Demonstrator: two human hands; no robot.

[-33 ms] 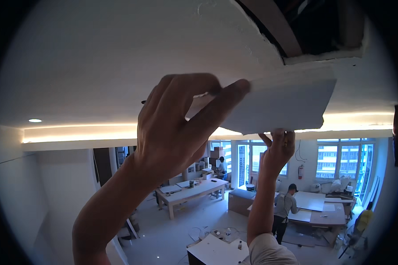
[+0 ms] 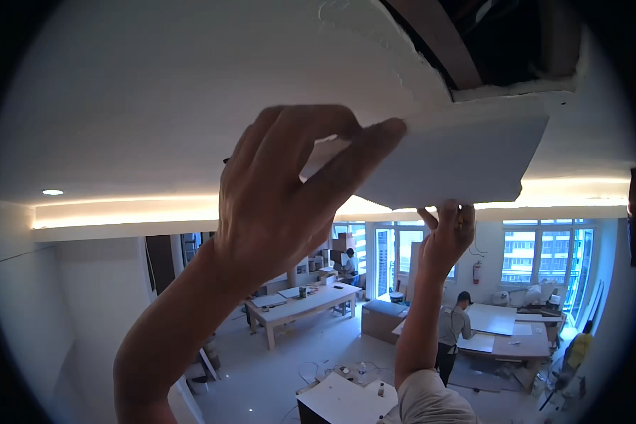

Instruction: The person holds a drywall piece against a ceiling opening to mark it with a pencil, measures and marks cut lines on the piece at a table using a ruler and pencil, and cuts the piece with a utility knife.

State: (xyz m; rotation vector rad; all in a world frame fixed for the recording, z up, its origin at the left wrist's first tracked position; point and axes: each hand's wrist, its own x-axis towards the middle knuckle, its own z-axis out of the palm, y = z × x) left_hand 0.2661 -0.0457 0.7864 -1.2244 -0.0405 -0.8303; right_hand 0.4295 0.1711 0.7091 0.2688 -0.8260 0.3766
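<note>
A pale piece of board [image 2: 466, 159], flat with a roughly cut edge, is held up just under the white ceiling [image 2: 177, 92]. My left hand [image 2: 275, 177] pinches its left end between thumb and fingers; the fingertips are partly hidden. At the near lower edge, my right hand [image 2: 446, 237] grips the board with its fingers against that edge. Beyond the board, at the upper right, a ragged-edged opening [image 2: 523, 49] in the ceiling shows dark space and a brownish strip [image 2: 438, 39] across it.
Below are a long pale worktable [image 2: 304, 307], a second table [image 2: 509, 343] with sheets where a person [image 2: 454, 332] stands, and a white-topped piece [image 2: 346, 399]. Another person [image 2: 350, 263] is farther back. A lit cove [image 2: 127, 212] runs along the ceiling edge.
The board and both hands have shifted slightly up and to the right in the picture. The room behind has moved slightly left. Both hands keep their hold.
</note>
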